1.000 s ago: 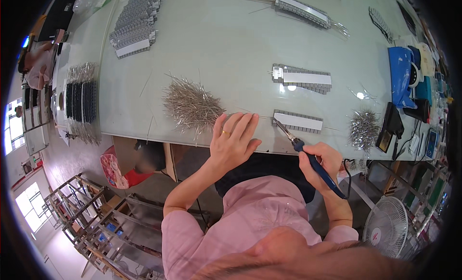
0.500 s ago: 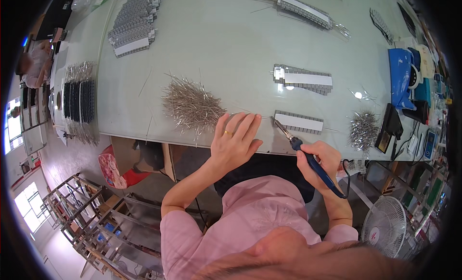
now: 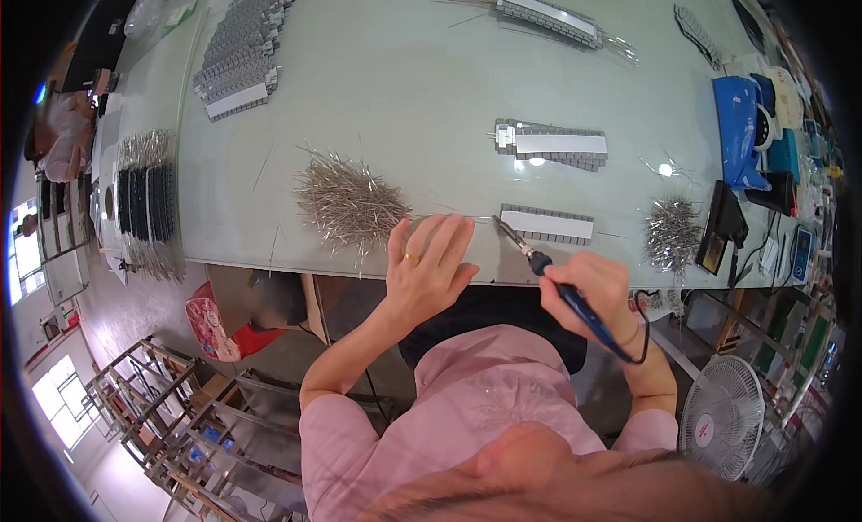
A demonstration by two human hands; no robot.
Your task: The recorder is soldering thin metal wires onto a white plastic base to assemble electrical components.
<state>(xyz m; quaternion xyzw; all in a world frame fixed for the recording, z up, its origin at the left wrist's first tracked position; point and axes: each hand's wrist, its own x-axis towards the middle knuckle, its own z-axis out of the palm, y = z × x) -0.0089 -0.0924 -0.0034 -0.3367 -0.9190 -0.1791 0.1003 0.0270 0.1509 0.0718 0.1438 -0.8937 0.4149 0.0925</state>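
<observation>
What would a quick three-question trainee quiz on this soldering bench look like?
1. True or false: the right hand holds a blue-handled soldering iron.
2. What lies just left of the left hand? A) pile of metal pins B) a fan C) a blue case
3. Fill in: the iron's tip points at the near grey component strip on the pale ____ table.

Key: 1 true; 2 A; 3 green
</observation>
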